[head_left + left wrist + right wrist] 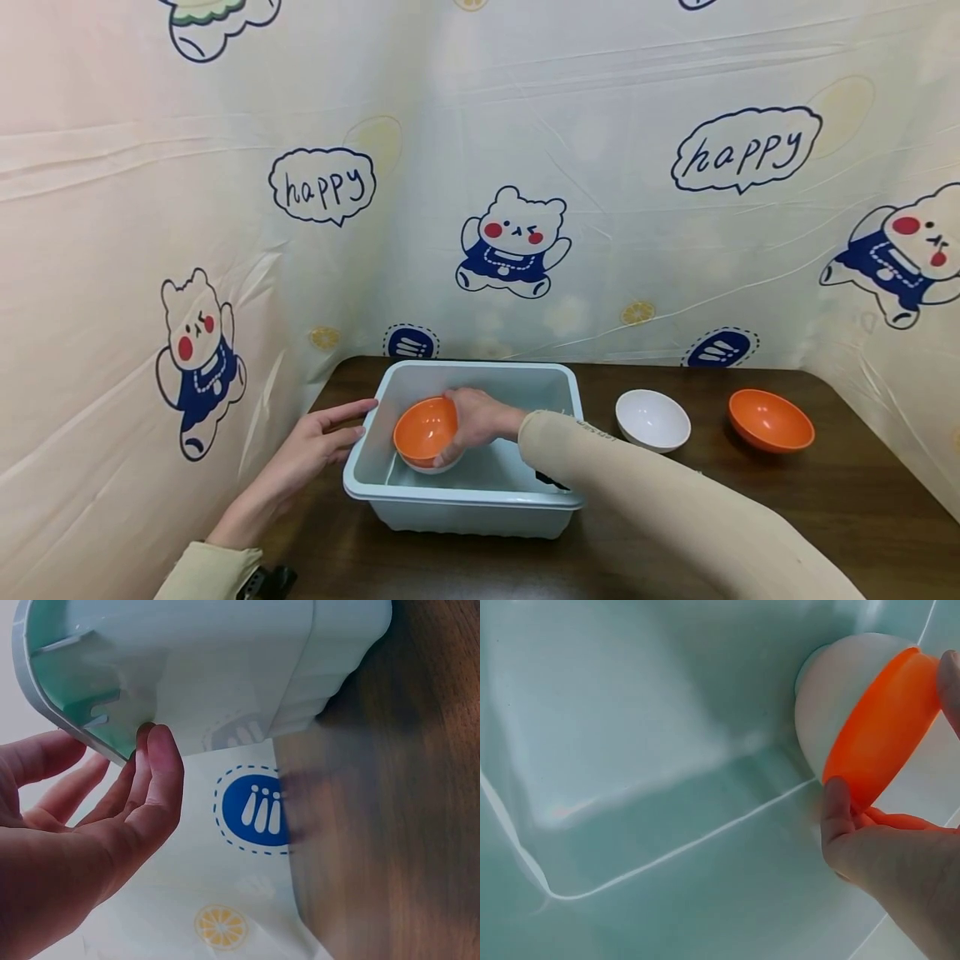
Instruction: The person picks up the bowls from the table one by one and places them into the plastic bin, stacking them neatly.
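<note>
A pale blue plastic basin (468, 498) stands on the brown table. Inside its left half, my right hand (477, 417) grips an orange bowl (424, 427) by the rim. Under that bowl sits a white bowl (430, 470), and the right wrist view shows the orange bowl (885, 731) tilted into the mouth of the white one (836, 701), thumb and fingers on opposite sides of its rim. At the basin's left side is my left hand (311, 450), fingers loosely extended. Its fingertips (161, 746) are right at the basin's rim and outer wall in the left wrist view.
Right of the basin, a white bowl (652, 419) stands on the table (630, 533), with another orange bowl (771, 421) farther right. A printed curtain (420, 250) with cartoon bears hangs close behind the table and along both sides.
</note>
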The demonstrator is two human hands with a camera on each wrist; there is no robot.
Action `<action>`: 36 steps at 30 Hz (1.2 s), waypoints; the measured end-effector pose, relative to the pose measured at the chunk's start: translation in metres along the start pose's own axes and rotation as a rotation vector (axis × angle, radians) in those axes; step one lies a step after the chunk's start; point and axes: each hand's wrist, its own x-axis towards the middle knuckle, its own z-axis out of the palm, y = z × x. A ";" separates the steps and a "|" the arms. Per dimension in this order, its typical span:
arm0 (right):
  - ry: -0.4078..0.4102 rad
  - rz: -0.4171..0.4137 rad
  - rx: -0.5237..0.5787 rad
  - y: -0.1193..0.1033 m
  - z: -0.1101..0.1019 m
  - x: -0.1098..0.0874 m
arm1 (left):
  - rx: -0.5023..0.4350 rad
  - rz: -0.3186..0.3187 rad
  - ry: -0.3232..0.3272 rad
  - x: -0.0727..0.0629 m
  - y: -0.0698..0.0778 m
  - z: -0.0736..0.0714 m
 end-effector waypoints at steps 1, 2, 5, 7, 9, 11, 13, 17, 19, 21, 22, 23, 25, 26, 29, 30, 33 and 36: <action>0.001 0.002 -0.004 0.000 0.000 0.000 | 0.000 0.001 0.000 0.000 0.000 0.000; 0.003 0.003 -0.006 0.000 0.000 0.000 | 0.000 0.002 0.001 0.000 0.000 0.000; 0.004 0.004 -0.006 -0.001 0.000 0.000 | 0.003 0.003 0.004 0.001 0.000 0.000; 0.001 0.004 -0.002 -0.001 0.000 -0.001 | 0.005 0.003 0.003 0.001 0.000 0.000; -0.005 -0.003 -0.001 -0.001 0.000 -0.001 | 0.007 0.005 0.002 0.001 0.001 0.000; -0.007 -0.011 -0.004 -0.001 0.000 -0.001 | 0.008 0.008 0.001 0.001 0.002 0.000; -0.007 -0.020 -0.007 -0.001 -0.001 -0.001 | 0.008 0.009 0.002 0.001 0.003 0.000; -0.013 -0.026 -0.014 0.000 0.000 -0.001 | 0.014 0.005 0.003 0.000 0.004 0.000; -0.018 -0.025 -0.028 0.001 0.001 -0.001 | 0.016 0.000 0.003 0.000 0.004 0.001; -0.020 -0.025 -0.051 0.000 0.001 -0.002 | 0.017 -0.001 0.003 0.000 0.004 0.001; -0.020 -0.025 -0.062 0.000 0.002 -0.002 | 0.016 -0.003 0.003 0.000 0.003 0.001; -0.019 -0.024 -0.071 0.000 0.002 -0.002 | 0.015 -0.004 0.004 0.000 0.003 0.001; -0.020 -0.019 -0.068 -0.001 0.002 -0.003 | 0.015 -0.004 0.003 0.000 0.003 0.001; -0.021 -0.018 -0.063 -0.001 0.002 -0.003 | 0.016 -0.003 0.003 0.000 0.003 0.001; -0.032 -0.009 -0.024 -0.001 0.002 -0.004 | 0.024 -0.002 0.004 0.000 0.003 0.000; -0.037 -0.007 -0.015 -0.001 0.002 -0.004 | 0.027 -0.001 0.003 0.001 0.003 -0.001; -0.049 -0.007 -0.021 -0.002 0.001 -0.004 | 0.026 -0.001 0.002 0.001 0.002 -0.001; -0.052 -0.010 -0.051 0.000 0.003 -0.001 | 0.016 -0.005 0.001 0.000 0.003 -0.001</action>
